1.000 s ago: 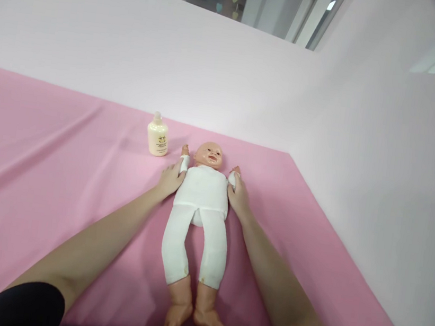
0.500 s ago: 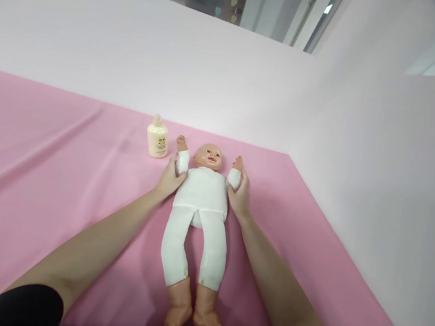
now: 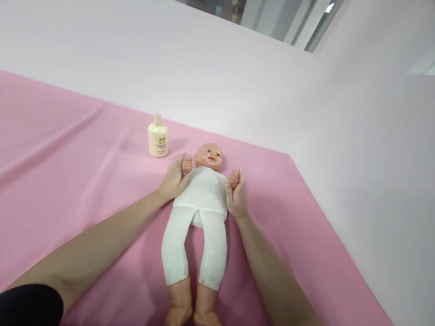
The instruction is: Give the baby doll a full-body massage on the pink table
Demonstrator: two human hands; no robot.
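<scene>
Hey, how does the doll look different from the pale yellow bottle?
The doll lies on its back, while the bottle stands upright. The doll is much larger than the bottle. The left hand and right hand hold the doll; neither touches the bottle. Both things rest on the pink cover.

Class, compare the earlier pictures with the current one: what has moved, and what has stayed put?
The doll has had both its small hands drawn inward and toward the person, whose left hand and right hand still hold on. Its legs and the bottle stayed put.
</scene>
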